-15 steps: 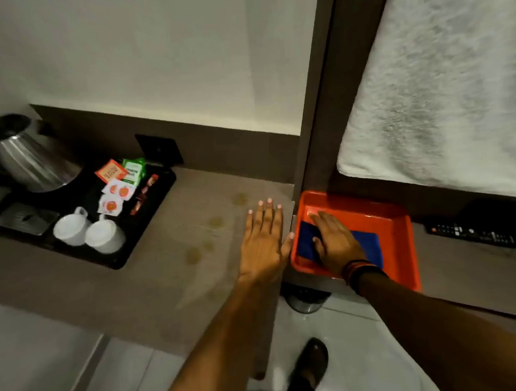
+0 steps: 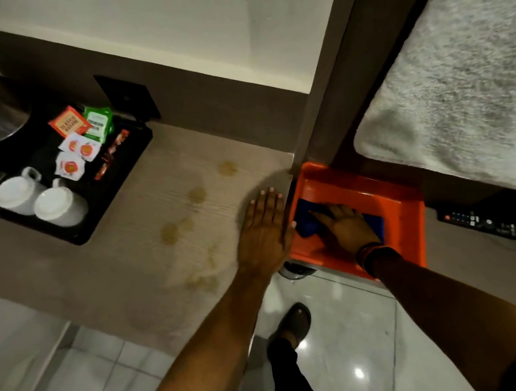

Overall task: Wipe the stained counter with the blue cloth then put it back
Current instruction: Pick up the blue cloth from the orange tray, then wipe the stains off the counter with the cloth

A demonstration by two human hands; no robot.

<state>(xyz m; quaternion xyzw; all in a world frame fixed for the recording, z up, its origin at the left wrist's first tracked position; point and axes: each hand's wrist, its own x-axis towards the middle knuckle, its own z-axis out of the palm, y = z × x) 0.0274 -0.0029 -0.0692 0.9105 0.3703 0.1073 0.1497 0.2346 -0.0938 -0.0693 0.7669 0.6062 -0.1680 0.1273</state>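
We saw a worktop (image 2: 148, 234) with yellowish stains (image 2: 196, 195) near its right edge. Our left hand (image 2: 264, 232) lay flat there, fingers extended together. Beside that edge sat an orange tray (image 2: 406, 214) holding the blue cloth (image 2: 306, 222); our right hand (image 2: 345, 225) pressed it, fingers seemingly spread, though blurred.

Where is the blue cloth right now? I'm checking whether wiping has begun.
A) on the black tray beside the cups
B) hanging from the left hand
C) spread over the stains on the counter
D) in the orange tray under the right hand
D: the blue cloth lies inside the orange tray with the right hand resting on top of it, while the left hand lies flat on the counter with nothing in it.
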